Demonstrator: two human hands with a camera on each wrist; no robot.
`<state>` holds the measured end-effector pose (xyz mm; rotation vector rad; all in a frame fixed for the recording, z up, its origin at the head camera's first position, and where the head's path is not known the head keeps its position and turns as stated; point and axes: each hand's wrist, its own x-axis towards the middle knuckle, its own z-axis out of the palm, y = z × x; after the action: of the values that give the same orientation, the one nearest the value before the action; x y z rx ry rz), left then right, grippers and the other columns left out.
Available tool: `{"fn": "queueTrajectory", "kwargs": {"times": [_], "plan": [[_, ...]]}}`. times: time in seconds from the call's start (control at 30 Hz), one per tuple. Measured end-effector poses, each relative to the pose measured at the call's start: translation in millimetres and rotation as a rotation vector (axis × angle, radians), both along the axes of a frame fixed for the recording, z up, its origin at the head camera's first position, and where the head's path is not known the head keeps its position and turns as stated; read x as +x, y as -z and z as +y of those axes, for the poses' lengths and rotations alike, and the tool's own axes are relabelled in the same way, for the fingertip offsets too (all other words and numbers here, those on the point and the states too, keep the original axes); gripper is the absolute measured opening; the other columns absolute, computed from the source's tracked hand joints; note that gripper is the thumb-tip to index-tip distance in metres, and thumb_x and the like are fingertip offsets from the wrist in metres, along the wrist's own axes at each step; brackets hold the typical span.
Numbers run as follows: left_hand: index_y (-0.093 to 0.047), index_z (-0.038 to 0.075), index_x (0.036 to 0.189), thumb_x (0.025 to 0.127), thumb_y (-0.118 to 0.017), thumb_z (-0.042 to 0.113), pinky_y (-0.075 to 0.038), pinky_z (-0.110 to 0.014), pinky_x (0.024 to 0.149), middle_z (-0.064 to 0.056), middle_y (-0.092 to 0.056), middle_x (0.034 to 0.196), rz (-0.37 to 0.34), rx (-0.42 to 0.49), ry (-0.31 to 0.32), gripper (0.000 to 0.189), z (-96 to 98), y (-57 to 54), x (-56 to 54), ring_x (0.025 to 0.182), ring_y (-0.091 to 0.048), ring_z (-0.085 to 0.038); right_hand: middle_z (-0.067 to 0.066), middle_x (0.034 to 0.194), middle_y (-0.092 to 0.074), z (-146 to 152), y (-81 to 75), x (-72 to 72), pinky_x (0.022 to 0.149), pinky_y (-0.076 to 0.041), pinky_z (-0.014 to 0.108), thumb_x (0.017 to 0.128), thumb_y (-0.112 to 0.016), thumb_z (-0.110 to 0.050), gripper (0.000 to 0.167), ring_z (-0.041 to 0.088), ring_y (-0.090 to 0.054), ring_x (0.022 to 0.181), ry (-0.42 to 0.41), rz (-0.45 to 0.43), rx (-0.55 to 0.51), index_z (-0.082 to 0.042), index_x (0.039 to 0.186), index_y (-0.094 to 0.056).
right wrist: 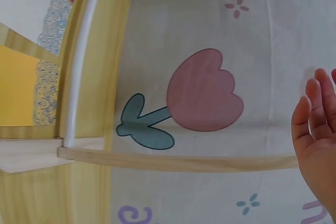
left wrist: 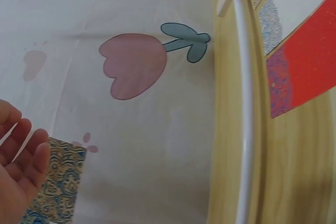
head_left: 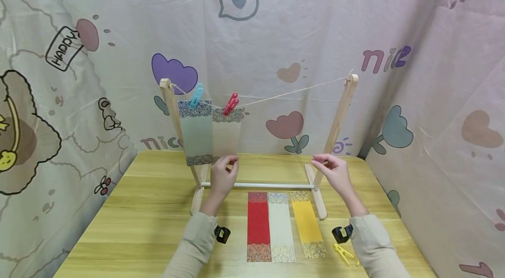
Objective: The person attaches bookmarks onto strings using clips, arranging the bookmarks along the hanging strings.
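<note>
My left hand (head_left: 224, 176) is raised in front of the lower end of a cream paper strip (head_left: 226, 135), its fingers loosely bent with nothing between them. A red clothespin (head_left: 231, 105) clips that strip to a string (head_left: 292, 92). Beside it hangs a pale green strip (head_left: 198, 137) with patterned ends, under a blue clothespin (head_left: 196, 96). Near the right post of the wooden rack (head_left: 340, 115), my right hand (head_left: 334, 173) hovers with relaxed fingers and holds nothing. In the left wrist view, a patterned strip end (left wrist: 65, 182) shows behind the left fingers (left wrist: 37, 158).
In front of the rack's white crossbar (head_left: 260, 185), a red strip (head_left: 258, 223), a white strip (head_left: 281, 225) and a yellow strip (head_left: 307, 221) lie on the wooden table (head_left: 130, 225). Yellow clothespins (head_left: 344, 254) lie by the right sleeve. A printed curtain (head_left: 252, 41) stands behind.
</note>
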<state>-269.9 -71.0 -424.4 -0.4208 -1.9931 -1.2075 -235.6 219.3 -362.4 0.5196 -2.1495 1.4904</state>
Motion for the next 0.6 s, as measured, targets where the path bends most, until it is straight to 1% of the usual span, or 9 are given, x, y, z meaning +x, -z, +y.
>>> {"fn": "queueTrajectory", "kwargs": {"times": [0.13,0.3,0.4,0.6], "plan": [[-0.065,-0.003,0.082,0.076,-0.060,-0.007,-0.048,-0.023,0.049,-0.011,-0.063,0.077,-0.019,-0.010,0.004,0.008,1.9,7.1,0.4,0.068,-0.058,-0.020,0.011,0.078,-0.063,3,8.3,1.4,0.053,-0.042,0.014,0.075,-0.061,0.014,0.013,0.006,-0.052,0.061,-0.006,-0.010,-0.035,0.015,0.087,-0.060],[-0.065,-0.002,0.082,0.077,-0.060,-0.006,-0.048,-0.025,0.048,-0.009,-0.062,0.075,-0.021,-0.027,0.010,0.008,3.9,16.5,1.5,0.066,-0.058,-0.019,0.014,0.078,-0.062,6,17.7,4.1,0.052,-0.042,0.013,0.074,-0.061,0.015,0.012,0.007,-0.051,0.061,-0.001,-0.009,-0.042,0.016,0.086,-0.059],[-0.065,0.000,0.082,0.078,-0.061,-0.005,-0.048,-0.026,0.049,-0.008,-0.062,0.075,-0.051,-0.040,0.019,0.008,5.2,21.9,2.8,0.067,-0.057,-0.018,0.015,0.078,-0.062,9,23.4,6.3,0.052,-0.042,0.013,0.074,-0.060,0.017,0.012,0.007,-0.051,0.062,-0.001,-0.013,-0.042,0.017,0.086,-0.059],[-0.065,-0.001,0.084,0.077,-0.062,-0.005,-0.048,-0.022,0.051,-0.009,-0.063,0.078,-0.119,-0.052,0.050,0.008,7.6,30.7,5.1,0.069,-0.058,-0.019,0.017,0.077,-0.062,15,35.9,10.8,0.054,-0.043,0.013,0.074,-0.059,0.018,0.012,0.006,-0.053,0.063,-0.018,-0.027,-0.052,0.017,0.086,-0.059]]}}
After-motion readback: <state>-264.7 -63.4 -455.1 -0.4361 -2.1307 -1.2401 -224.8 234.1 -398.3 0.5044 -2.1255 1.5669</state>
